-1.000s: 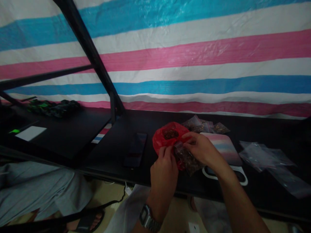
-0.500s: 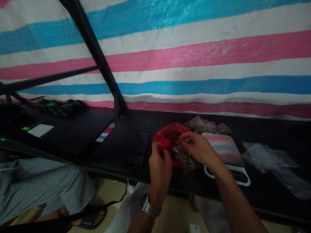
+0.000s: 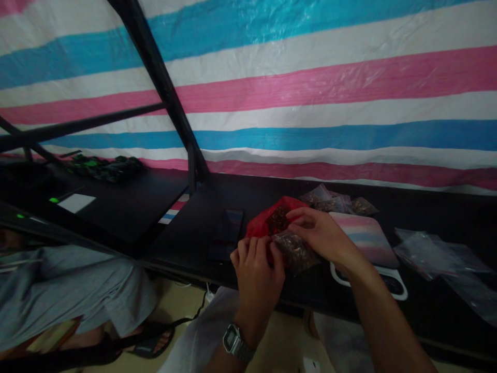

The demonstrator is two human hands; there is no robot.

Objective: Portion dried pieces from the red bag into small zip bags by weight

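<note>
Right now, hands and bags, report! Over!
Left hand on red bag. Right hand at its opening. Clear bag between hands, stuff inside. Right arm partly covers scale.

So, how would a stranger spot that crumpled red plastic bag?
Along the blue, white and pink striped sheet runs a black table. Right of the dark rectangular phone, at the left hand, sits the red bag, brown bits inside; the small plastic bags nearby are clear.

- left hand (image 3: 258,269) curled on the red bag's (image 3: 259,224) near edge;
- right hand (image 3: 324,233) at its opening, beside a filled clear bag (image 3: 298,255);
- phone (image 3: 225,235) on the table (image 3: 182,241)
</note>
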